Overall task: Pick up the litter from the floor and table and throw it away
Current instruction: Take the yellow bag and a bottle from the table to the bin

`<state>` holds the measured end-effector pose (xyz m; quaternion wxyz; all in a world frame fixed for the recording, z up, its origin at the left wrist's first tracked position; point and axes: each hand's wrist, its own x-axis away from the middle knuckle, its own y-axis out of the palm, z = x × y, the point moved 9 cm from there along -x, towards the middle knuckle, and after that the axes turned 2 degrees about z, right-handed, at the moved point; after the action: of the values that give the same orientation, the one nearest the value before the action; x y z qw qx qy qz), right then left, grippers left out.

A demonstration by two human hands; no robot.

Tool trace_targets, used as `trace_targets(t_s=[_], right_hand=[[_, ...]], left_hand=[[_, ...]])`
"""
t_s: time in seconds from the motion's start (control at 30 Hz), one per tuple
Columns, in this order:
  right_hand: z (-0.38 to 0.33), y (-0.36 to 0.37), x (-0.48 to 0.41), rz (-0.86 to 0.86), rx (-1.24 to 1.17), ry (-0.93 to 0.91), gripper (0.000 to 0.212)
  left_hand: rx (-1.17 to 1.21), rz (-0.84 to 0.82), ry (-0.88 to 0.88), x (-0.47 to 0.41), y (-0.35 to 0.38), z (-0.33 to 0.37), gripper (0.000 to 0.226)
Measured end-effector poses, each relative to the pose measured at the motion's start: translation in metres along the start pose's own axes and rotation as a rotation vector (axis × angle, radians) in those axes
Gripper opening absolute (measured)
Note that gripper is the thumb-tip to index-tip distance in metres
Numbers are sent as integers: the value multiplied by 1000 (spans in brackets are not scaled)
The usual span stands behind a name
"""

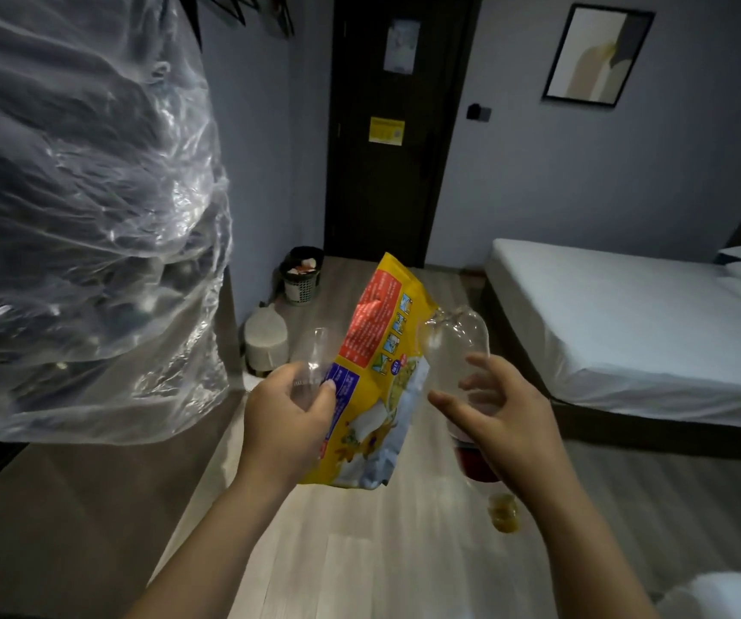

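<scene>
Two bare forearms reach out over the pale wood floor point(360, 551), both hands raised and full of litter. Her or his left hand point(288, 417) is curled round a small clear bottle point(315, 350), with the thumb pressed toward the edge of a yellow packet point(382, 373) that stands up tilted just behind it, so both are held in the one grip. Beside it the right hand point(507, 408) has its fingers spread and loosely curved round a red-labelled bottle point(453, 341), a clear one held upside down, its yellow cap point(503, 512) pointing at the floor below the wrist. Well beyond the hands a waste basket point(301, 288) with scraps in it stands on the floor by the dark door point(382, 180), and a small round stool point(266, 339) sits nearer, against the wall. Crinkled plastic sheeting point(83, 216) bulges in on the left; a white bed point(627, 332) fills the right.
</scene>
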<state>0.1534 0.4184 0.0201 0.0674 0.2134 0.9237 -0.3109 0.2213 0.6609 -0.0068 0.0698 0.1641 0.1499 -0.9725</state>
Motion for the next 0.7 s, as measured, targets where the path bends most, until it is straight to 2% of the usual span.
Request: trace_targets(t_s=[0.2,0.33,0.7], right_hand=[[39,10,-82,4,-8,54,67],[70,11,-149,8,-41,51,66],[142,-14,-333,5,-116,53,64]], left_hand=[[2,-76,-11,-69,67,-18,9],[-11,-65,-4,-119,118,-22,18],[-88,-29,-23,-249,243,-28,25]])
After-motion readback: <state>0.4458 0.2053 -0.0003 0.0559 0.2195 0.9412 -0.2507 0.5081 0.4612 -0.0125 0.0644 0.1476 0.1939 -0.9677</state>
